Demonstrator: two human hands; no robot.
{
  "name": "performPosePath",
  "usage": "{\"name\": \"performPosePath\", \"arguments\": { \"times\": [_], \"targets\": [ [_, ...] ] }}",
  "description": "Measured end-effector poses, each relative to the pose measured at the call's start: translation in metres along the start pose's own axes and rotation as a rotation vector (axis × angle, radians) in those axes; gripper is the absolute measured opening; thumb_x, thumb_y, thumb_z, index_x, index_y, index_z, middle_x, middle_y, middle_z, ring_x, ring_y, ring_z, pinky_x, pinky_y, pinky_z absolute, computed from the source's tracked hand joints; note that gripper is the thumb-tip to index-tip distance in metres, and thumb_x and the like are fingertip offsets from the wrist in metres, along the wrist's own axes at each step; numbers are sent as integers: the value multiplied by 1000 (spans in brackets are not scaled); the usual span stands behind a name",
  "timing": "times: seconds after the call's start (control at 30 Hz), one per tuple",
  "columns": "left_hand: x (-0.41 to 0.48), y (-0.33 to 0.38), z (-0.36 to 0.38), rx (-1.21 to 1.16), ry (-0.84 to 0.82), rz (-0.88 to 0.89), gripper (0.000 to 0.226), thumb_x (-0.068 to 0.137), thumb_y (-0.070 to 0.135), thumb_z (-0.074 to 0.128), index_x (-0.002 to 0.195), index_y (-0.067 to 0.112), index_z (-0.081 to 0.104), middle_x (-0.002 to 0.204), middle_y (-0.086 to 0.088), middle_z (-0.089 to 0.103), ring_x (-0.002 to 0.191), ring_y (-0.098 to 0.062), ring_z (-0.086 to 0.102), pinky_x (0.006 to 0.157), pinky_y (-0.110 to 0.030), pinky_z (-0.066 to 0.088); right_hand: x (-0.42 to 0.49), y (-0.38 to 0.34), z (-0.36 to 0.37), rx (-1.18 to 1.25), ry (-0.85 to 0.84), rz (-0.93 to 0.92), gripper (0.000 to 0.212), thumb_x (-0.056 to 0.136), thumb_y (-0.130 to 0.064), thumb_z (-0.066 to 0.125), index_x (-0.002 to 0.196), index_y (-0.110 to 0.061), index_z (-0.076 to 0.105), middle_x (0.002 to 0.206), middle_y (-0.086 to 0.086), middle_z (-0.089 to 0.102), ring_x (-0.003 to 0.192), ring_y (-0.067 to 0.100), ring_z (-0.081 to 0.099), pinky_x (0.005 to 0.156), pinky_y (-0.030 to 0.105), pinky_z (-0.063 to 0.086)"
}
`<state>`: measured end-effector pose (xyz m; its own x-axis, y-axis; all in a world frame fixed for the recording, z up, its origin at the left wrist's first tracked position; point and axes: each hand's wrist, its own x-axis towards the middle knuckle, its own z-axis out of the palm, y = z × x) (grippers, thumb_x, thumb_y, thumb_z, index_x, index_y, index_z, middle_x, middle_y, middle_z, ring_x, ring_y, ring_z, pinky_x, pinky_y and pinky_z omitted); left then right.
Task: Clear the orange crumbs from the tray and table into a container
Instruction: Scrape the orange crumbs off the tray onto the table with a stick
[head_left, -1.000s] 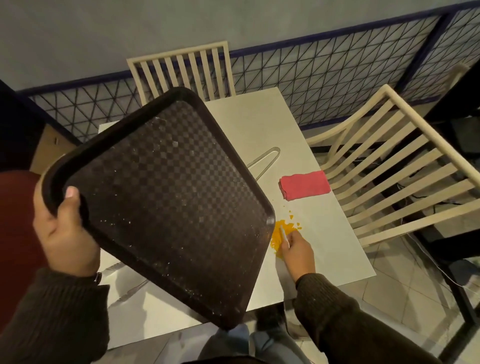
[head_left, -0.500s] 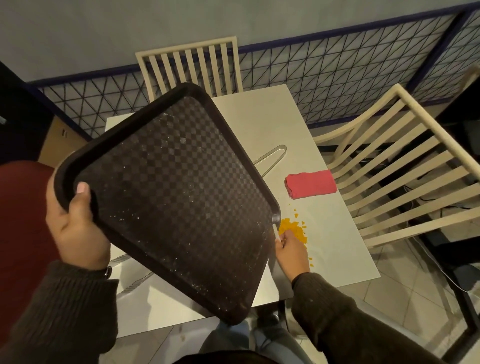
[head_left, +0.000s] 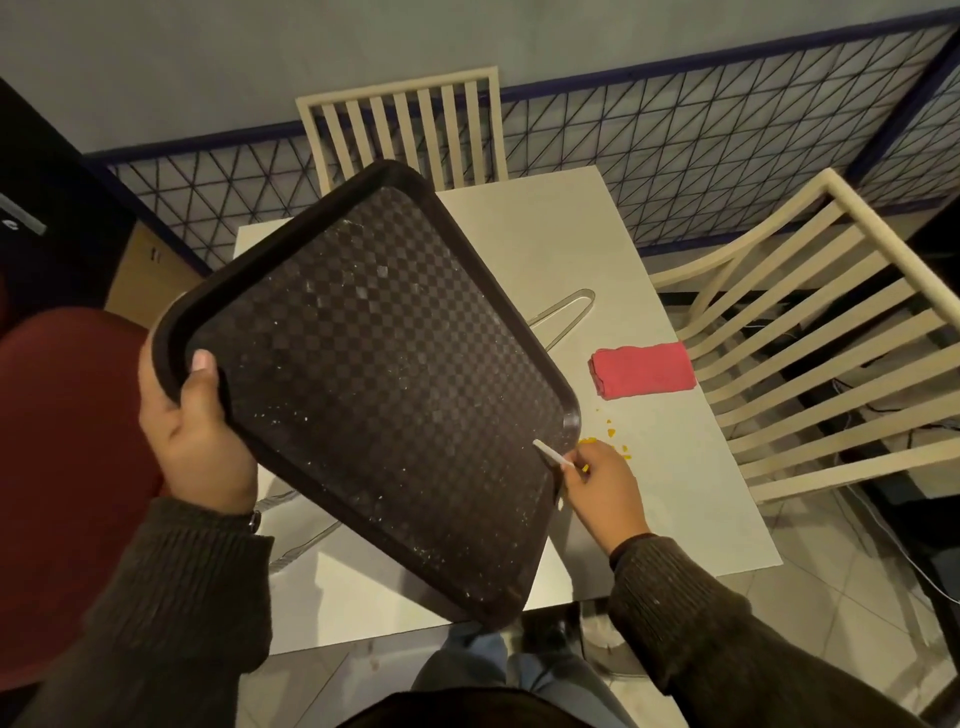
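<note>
White desk (head_left: 545, 249) by slatted chairs. Left grip (head_left: 200, 441) clamps the tilted dark brown checkered plastic tray (head_left: 374, 364); right grip (head_left: 602, 486) pinches a thin white scraper (head_left: 553, 456). Scattered orange crumbs (head_left: 611, 431) lie just beside the tray's low corner. No container visible, so sweeping risks crumbs going over the desk edge.

- My left hand (head_left: 197, 441) grips the tray (head_left: 363, 374) at its left corner, thumb on top, the tray tilted over the table (head_left: 675, 493).
- My right hand (head_left: 602, 483) pinches a thin stick (head_left: 551, 455) whose tip overlaps the tray's rim.
- Just beyond those fingers lie the crumbs (head_left: 610, 444) on the table, with the folded cloth (head_left: 641, 370) farther beyond.

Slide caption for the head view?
Left hand holds the tray tilted above the table; right hand pinches a white stick beside orange crumbs.
</note>
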<state>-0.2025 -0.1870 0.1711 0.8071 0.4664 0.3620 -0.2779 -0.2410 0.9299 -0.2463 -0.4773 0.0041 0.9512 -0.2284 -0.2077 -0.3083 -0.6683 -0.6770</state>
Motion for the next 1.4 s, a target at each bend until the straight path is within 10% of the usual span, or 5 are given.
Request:
{"name": "performPosePath", "arguments": {
  "times": [0.27, 0.63, 0.87, 1.03, 1.4],
  "targets": [
    [-1, -2, -2, 40, -1, -32, 26, 101, 16, 35, 122, 24, 49, 119, 8, 56, 114, 1, 53, 101, -19, 41, 6, 7, 3, 96, 72, 153, 7, 87, -8, 56, 82, -8, 61, 73, 9, 59, 71, 30, 54, 61, 32, 36],
    [-13, 7, 14, 8, -29, -112, 37, 103, 10, 33, 135, -4, 43, 125, -10, 53, 101, 15, 55, 89, -4, 43, 39, -224, -40, 344, 110, -737, 15, 83, -9, 67, 95, -13, 75, 87, -5, 60, 89, 14, 52, 79, 24, 40],
    [-5, 20, 17, -51, -19, -16, 42, 97, 15, 35, 133, -6, 45, 124, -10, 55, 115, -5, 54, 97, -12, 44, 14, -214, -11, 65, -34, -1174, 14, 88, -11, 61, 94, -17, 72, 87, 1, 62, 83, 17, 55, 76, 31, 38],
    [3, 19, 9, 1, 41, 13, 38, 99, 13, 33, 133, 1, 44, 120, 11, 53, 110, 18, 50, 92, -2, 39, 20, -159, -13, -167, -116, -1155, 17, 92, -23, 48, 93, -28, 64, 89, -6, 60, 86, 12, 52, 79, 37, 40],
    [4, 19, 22, 2, -31, 143, 37, 100, 0, 32, 134, -11, 39, 128, -12, 49, 118, 7, 50, 100, -10, 39, 32, -241, -31, -17, 57, -1238, 18, 85, -6, 58, 93, -17, 70, 93, 1, 63, 90, 18, 55, 80, 33, 33]
  ]
}}
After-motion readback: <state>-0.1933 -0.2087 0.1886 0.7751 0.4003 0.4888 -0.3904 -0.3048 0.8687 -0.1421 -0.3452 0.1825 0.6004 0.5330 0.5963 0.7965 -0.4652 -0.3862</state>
